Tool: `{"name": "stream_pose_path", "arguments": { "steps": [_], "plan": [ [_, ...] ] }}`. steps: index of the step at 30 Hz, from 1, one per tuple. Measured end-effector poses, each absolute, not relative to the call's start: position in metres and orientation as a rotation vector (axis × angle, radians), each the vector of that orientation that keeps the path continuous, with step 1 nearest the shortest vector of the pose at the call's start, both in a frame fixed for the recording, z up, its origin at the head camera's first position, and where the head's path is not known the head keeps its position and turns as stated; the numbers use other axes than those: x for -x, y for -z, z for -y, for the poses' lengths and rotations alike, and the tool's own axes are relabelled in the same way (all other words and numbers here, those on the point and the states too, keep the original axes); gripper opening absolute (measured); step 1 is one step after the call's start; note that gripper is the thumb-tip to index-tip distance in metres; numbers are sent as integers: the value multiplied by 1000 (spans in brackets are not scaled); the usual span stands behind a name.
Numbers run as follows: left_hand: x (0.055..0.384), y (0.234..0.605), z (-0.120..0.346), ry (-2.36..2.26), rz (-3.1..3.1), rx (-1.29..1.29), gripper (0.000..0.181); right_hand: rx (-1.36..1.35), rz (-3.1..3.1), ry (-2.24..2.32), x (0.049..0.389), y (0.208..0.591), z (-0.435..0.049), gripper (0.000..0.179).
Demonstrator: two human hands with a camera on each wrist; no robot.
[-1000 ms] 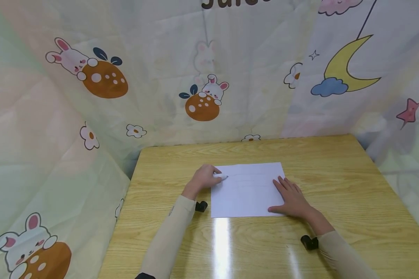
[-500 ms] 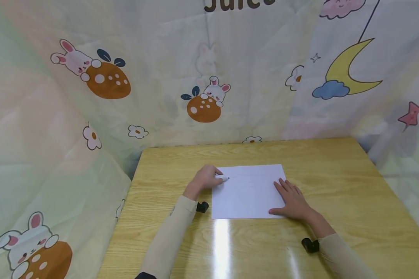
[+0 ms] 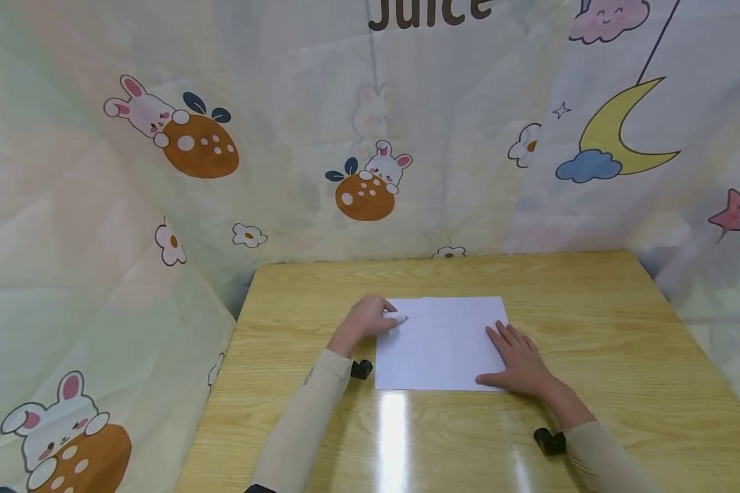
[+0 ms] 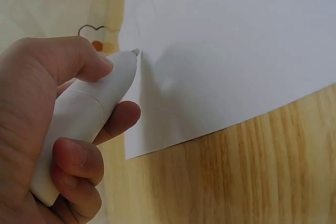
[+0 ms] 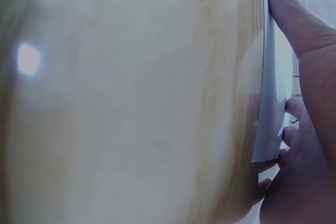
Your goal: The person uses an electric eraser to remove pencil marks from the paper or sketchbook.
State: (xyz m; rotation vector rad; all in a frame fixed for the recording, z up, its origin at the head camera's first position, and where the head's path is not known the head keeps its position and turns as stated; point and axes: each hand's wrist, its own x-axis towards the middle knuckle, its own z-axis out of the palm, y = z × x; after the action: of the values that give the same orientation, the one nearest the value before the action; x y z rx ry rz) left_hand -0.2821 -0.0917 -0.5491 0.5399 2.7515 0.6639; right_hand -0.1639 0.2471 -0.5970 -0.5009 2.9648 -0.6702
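Observation:
A white sheet of paper (image 3: 440,352) lies flat on the wooden table. My left hand (image 3: 365,318), at the sheet's upper left corner, grips a thick white pen (image 4: 86,111) with a small pale tip. Seen from the left wrist, the thumb presses along the pen's barrel and the other fingers curl round it. Its tip meets or nearly meets the paper near the edge, by faint thin lines. My right hand (image 3: 521,363) rests with spread fingers on the paper's right edge. In the right wrist view the thumb (image 5: 299,22) lies on the sheet.
The wooden table (image 3: 604,329) extends around the paper on all sides. Behind and to the left hangs a printed cloth (image 3: 284,103) with rabbits, flowers and a moon. Black wrist devices, such as the right one (image 3: 550,441), sit below both hands. Light glares off the tabletop.
The head view has tilted up slightly, so the whole scene sits a little lower. Both hands, the pen and the paper keep nearly the same positions relative to each other.

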Motion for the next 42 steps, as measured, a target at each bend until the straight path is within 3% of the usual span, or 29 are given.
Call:
{"name": "stream_pose_path", "arguments": {
  "steps": [42],
  "plan": [
    [282,546,87,-666,-2746,-578,30,492,-2941,677,166,602,-252,112]
  ]
}}
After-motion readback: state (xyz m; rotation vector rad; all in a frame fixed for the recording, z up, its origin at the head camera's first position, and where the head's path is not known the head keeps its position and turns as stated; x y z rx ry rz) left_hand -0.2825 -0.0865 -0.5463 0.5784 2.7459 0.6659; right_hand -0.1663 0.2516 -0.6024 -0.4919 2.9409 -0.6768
